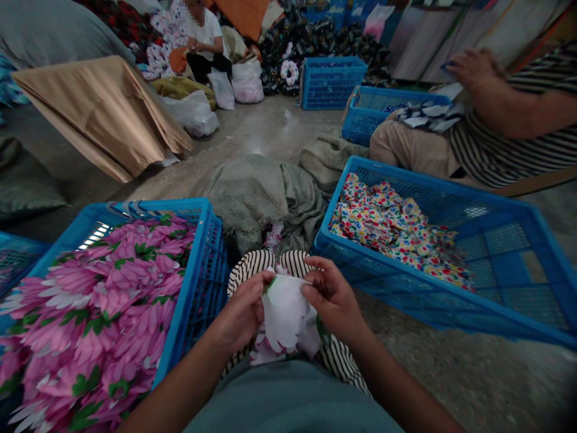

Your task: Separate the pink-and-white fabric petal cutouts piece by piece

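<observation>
Over my lap, my left hand (246,310) pinches one upper corner of a white petal-edged fabric piece (286,313). My right hand (331,294) grips the opposite upper corner, so the top edge is drawn nearly straight between them. Pink shows along the scalloped lower edge, and a little green is visible near both sides. More of the same fabric lies beneath it on my striped trousers (347,361). Folds and fingers hide part of the piece.
Left of me, a blue crate (210,240) is heaped with pink flower-shaped fabric pieces (112,300). At right, another blue crate (509,210) holds colourful dotted pieces (396,231). A grey sack (265,186) lies ahead. A co-worker in a striped shirt (536,132) sits at right; another person (207,45) sits farther back.
</observation>
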The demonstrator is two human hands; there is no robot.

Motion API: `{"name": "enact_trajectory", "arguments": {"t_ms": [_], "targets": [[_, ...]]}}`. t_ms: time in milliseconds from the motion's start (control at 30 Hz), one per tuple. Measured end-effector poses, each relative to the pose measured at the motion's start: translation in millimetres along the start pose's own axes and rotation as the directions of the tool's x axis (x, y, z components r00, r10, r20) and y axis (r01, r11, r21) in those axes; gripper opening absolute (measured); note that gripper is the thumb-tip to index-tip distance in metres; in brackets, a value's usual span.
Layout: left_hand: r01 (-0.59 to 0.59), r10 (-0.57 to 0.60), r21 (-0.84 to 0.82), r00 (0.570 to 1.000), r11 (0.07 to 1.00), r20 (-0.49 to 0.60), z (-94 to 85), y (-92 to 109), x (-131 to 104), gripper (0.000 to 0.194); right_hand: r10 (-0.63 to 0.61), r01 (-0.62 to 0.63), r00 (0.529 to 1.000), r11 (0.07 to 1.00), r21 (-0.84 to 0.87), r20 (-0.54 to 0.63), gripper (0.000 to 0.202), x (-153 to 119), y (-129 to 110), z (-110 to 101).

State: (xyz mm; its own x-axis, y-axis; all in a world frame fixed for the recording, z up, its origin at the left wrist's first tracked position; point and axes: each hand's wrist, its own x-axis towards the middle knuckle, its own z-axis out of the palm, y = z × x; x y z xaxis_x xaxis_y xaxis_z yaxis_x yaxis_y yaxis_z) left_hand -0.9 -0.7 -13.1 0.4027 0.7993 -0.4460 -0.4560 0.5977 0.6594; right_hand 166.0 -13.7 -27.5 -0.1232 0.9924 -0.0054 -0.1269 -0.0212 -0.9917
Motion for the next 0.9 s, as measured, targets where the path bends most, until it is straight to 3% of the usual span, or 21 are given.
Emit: {"name": "enact_trajectory", "arguments": {"t_ms": [67,133,233,333,500,767,833,900], "targets": [[-0.012,0.010,0.184,1.000,0.983,0.008,-2.3,1,1,0.025,-0.054,0.066,0.995,0.986,-0.154,0.085,0.034,1,-3,-1],[-0.039,0.047,0.267,0.999,0.963,-0.024,-2.5,1,1,0.017,-0.088,0.101,0.994,0.968,-0.229,0.068,0.034,4,-3,-7],[-0.061,0.075,0.131,0.991,0.989,-0.107,-0.6,2,-1,0.017,-0.135,0.097,0.982,0.962,-0.253,-0.136,0.030,8,2,-19],[-0.022,0.022,0.009,0.993,1.000,-0.119,0.5,3,-2,0.018,-0.109,0.070,0.975,0.978,-0.197,-0.191,0.028,10,6,-25],[0.047,-0.050,-0.140,0.999,0.989,-0.016,-0.9,3,-2,0.016,0.020,-0.019,0.993,1.000,0.007,-0.119,0.021,10,8,-17],[0.073,-0.083,-0.196,0.996,0.978,-0.043,-1.1,-5,-2,0.017,0.003,-0.007,0.981,1.000,0.020,0.193,0.034,13,11,-5],[0.073,-0.079,-0.164,0.997,0.984,-0.026,0.6,-6,-1,0.011,0.043,-0.050,0.982,0.998,0.033,0.184,0.029,15,10,1],[0.056,-0.059,-0.118,0.998,0.991,-0.021,2.3,-8,0,0.010,0.078,-0.081,0.992,0.996,0.021,0.101,0.022,16,7,8]]}}
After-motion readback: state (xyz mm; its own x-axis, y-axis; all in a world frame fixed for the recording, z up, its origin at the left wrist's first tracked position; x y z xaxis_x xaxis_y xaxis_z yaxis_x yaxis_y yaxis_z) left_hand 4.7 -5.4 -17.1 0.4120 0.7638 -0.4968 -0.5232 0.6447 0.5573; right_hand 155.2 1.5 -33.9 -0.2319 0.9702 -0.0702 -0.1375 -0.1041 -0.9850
